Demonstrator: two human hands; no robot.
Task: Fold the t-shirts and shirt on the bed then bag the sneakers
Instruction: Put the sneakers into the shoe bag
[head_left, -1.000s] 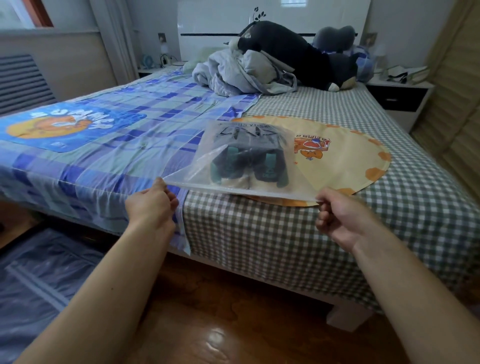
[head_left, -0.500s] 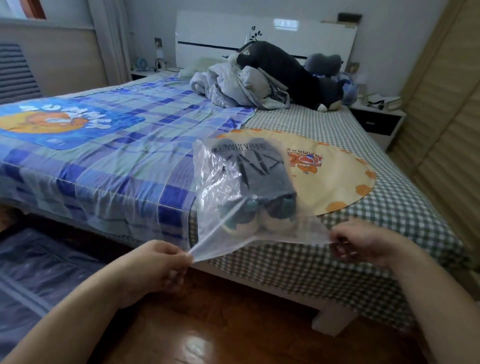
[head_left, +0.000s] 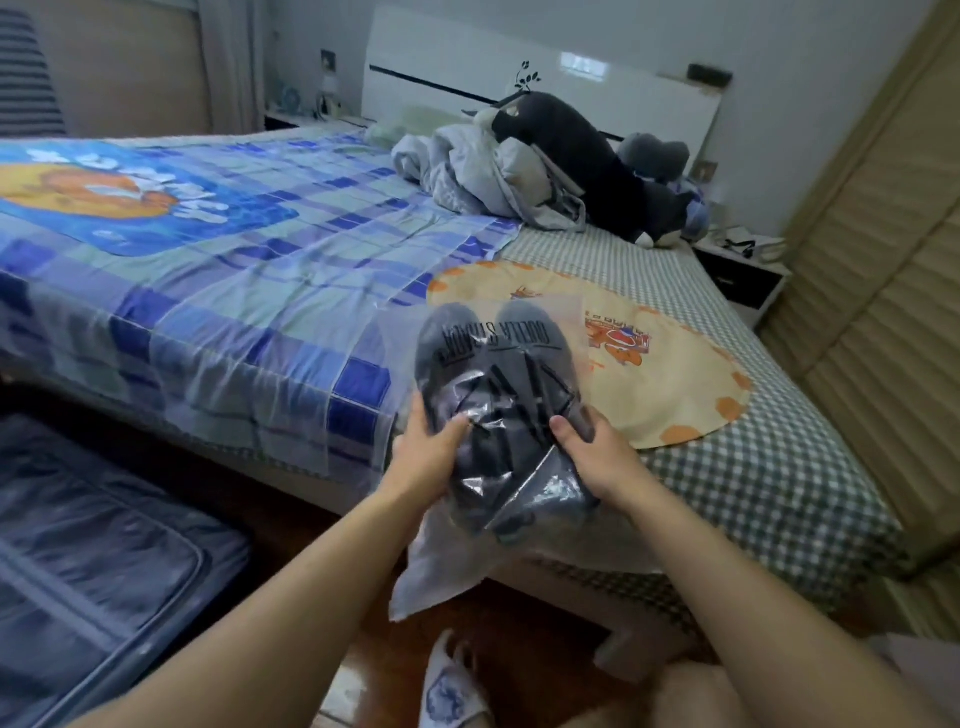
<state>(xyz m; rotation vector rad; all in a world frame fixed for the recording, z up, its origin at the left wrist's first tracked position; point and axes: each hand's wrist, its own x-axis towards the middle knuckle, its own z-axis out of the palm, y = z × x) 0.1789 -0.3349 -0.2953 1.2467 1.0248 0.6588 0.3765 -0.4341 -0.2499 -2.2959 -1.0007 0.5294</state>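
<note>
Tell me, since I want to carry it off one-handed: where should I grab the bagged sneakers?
Probably the loose empty end of the clear bag, hanging nearest you below the sneakers; come from below and bunch it. The shoes fill the far end, toes away, so that part is bulky: the left hand and right hand both clasp it now.

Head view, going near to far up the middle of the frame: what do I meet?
Slipper on the floor → bagged sneakers, gripped by the left hand and right hand → round yellow mat → crumpled grey clothes → dark plush toy → white headboard.
</note>
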